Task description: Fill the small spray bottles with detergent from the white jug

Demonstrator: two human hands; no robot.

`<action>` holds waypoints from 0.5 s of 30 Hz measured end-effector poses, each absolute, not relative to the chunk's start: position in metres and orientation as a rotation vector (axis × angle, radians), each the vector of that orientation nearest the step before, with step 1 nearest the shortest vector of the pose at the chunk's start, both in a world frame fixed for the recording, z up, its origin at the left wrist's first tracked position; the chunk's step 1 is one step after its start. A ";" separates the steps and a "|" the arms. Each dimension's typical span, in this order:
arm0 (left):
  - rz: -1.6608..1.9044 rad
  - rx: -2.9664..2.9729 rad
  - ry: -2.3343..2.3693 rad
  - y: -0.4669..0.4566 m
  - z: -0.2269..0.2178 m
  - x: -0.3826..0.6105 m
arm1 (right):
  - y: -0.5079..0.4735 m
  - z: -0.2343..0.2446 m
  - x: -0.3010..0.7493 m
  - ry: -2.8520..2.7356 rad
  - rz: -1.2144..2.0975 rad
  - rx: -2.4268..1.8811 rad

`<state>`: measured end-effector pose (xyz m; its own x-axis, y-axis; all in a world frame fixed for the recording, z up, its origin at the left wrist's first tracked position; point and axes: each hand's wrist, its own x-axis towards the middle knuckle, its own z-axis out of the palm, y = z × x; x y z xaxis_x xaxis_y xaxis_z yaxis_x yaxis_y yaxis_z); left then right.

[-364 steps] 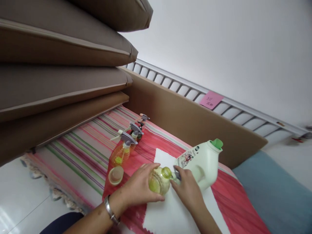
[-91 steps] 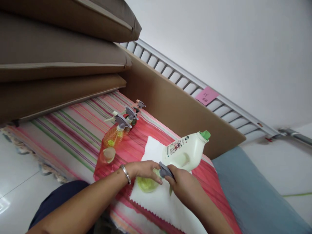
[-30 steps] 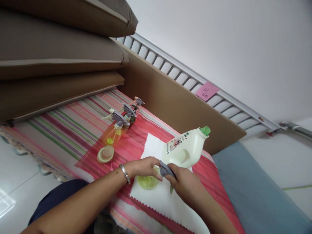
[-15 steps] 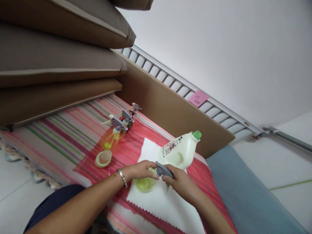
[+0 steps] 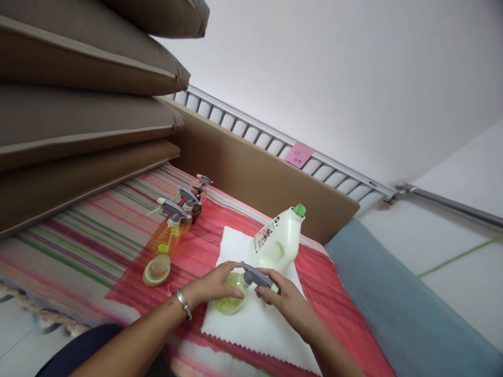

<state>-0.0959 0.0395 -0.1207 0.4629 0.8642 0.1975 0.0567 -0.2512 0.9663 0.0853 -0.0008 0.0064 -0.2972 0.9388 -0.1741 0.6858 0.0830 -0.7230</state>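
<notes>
My left hand (image 5: 214, 285) is closed around a small clear bottle of yellow-green liquid (image 5: 230, 299) standing on a white cloth (image 5: 255, 324). My right hand (image 5: 281, 298) grips the grey trigger spray head (image 5: 255, 275) sitting on that bottle's neck. Just behind stands a cream detergent jug (image 5: 277, 241) with a green cap, upright on the same cloth. A silver bracelet is on my left wrist.
A row of three spray bottles with grey triggers (image 5: 175, 222) stands on the red striped cloth (image 5: 118, 230) at the left, with a round cream lid (image 5: 156, 269) in front. Brown cushions (image 5: 78, 104) stack at left, a brown board (image 5: 255, 178) behind, a blue mat (image 5: 393, 303) at right.
Twelve seconds ago the bottle's neck was bare; the spray head now sits on it. Over the last second my hands stay on bottle and spray head while the view shifts.
</notes>
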 end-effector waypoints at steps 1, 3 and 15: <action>0.953 1.640 0.818 0.039 -0.120 -0.097 | 0.000 0.004 0.086 -2.001 1.037 -1.630; 0.966 1.615 0.855 0.035 -0.119 -0.099 | 0.001 0.000 0.087 -1.923 1.032 -1.659; 1.168 1.699 1.292 -0.035 -0.157 -0.034 | -0.033 -0.016 0.106 -1.582 1.074 -1.597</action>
